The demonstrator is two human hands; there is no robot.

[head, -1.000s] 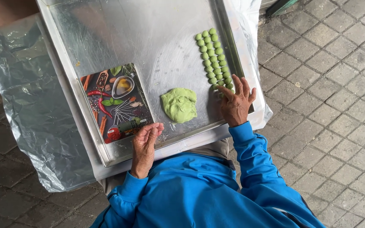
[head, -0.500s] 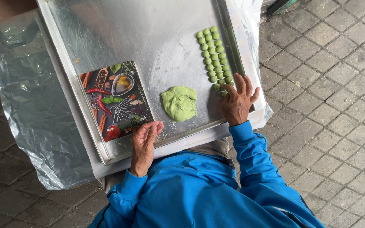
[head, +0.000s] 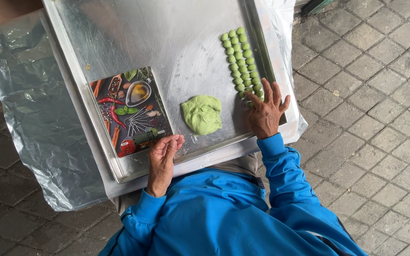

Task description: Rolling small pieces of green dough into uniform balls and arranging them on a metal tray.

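While the right hand [head: 265, 113] lies fingers spread at the near end of the green dough balls [head: 241, 61], touching the last few, the left hand [head: 163, 152] rests loosely curled, palm up, on the near rim of the metal tray [head: 134, 33]; whether it pinches a bit of dough cannot be told. Item: green dough lump [head: 202, 114], flattened, mid-tray near the front edge, between the two hands and touched by neither. Item: dough balls, two close rows along the tray's right side. Item: printed picture board [head: 130, 110], left part of tray, just beside the left hand. Item: clear plastic sheet [head: 20, 95] under the tray, over a paved floor [head: 380, 95]. Risks, as judged: the spread right palm could flatten or smear the nearest balls if it bears down; a sideways sweep could roll them against the tray's right rim or knock the rows out of line; balls set so close may stick together; the tray's front edge overhangs toward the person's lap, so leaning on that rim might tip it.
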